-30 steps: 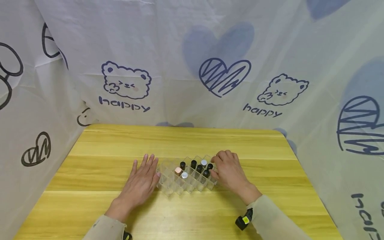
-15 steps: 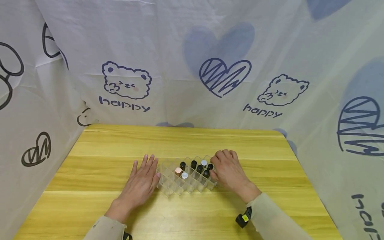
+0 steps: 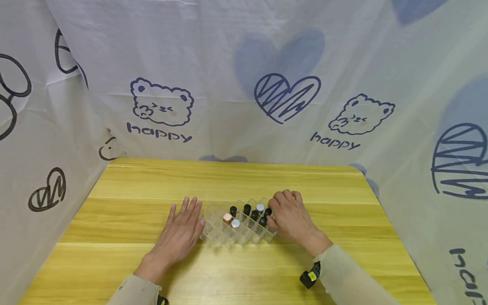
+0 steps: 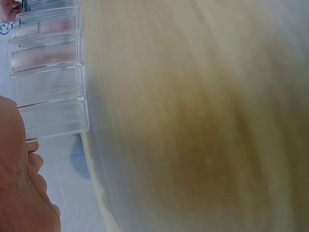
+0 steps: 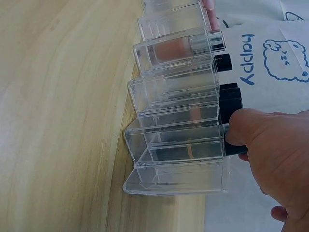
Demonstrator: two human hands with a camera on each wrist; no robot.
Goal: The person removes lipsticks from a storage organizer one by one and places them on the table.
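Observation:
A clear plastic lipstick organizer (image 3: 215, 241) with diamond-shaped compartments stands on the table. Several lipsticks are upright in it: most have black caps, like this lipstick (image 3: 247, 209), while a silver-capped lipstick (image 3: 235, 223) and a rose-gold lipstick (image 3: 227, 218) are nearer the left. My left hand (image 3: 177, 237) lies with straight fingers by the organizer's left end, its thumb against the side. At the right end, my right hand (image 3: 291, 218) pinches a black-capped lipstick (image 5: 235, 147) between thumb and fingers. That lipstick's lower part sits inside a compartment; the fingers behind the cap are mostly hidden.
The wood-grain table (image 3: 236, 275) extends around the organizer on all sides. A white curtain (image 3: 225, 84) with printed bears and hearts hangs behind the table and along both sides. A black wrist strap (image 3: 309, 277) sits at my right cuff.

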